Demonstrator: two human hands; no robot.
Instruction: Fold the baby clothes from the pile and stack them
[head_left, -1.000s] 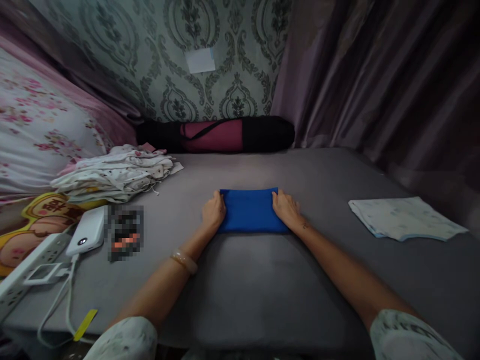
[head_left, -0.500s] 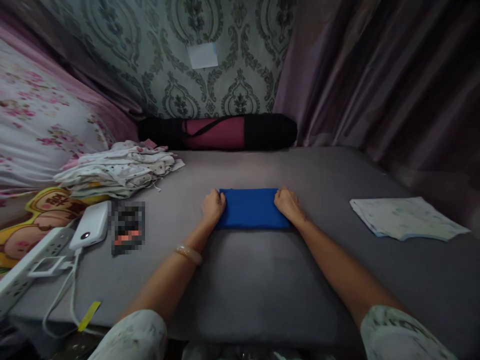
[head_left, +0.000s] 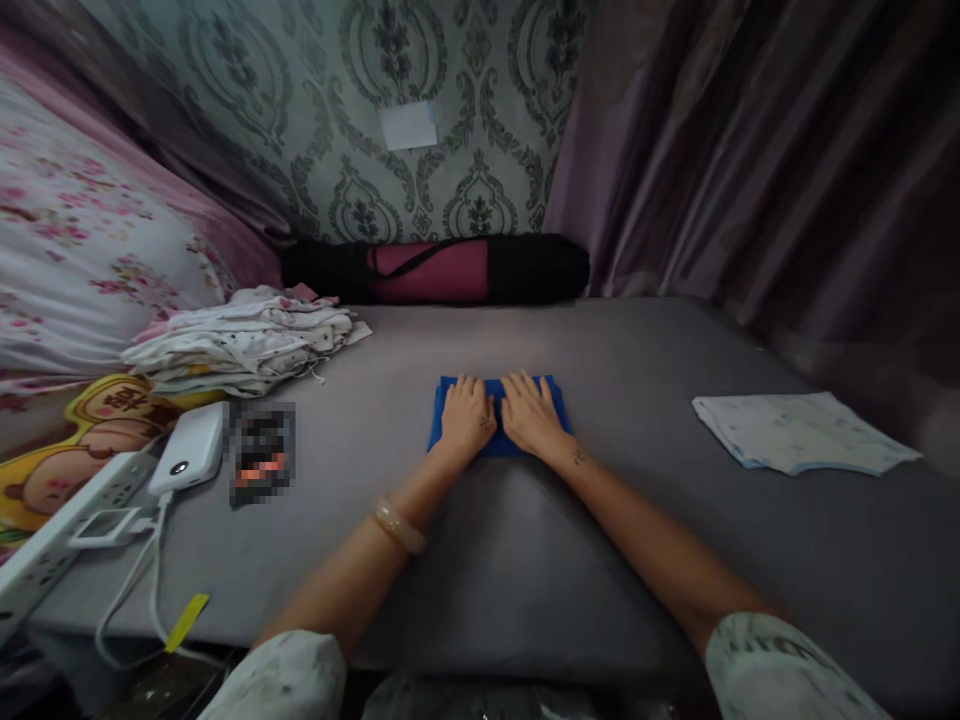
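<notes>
A folded blue cloth (head_left: 499, 442) lies flat on the grey bed surface (head_left: 480, 560), in the middle of the head view. My left hand (head_left: 469, 415) rests palm down on its left half, and my right hand (head_left: 531, 412) rests palm down on its right half. The fingers of both hands point away from me and lie flat on the cloth. A narrow strip of blue shows between the two hands. Neither hand grips the cloth.
A folded pale cloth (head_left: 802, 432) lies at the right. Piled clothes (head_left: 247, 340), a white power bank (head_left: 191, 447), a power strip (head_left: 82, 530) and a yellow cushion (head_left: 67, 470) are at the left. A black and red roll bag (head_left: 435, 270) lies along the wall.
Both hands have let go of the blue cloth's side edges and moved inward onto its top. Their fingers have opened from closed grips and now lie flat. The view has shifted slightly.
</notes>
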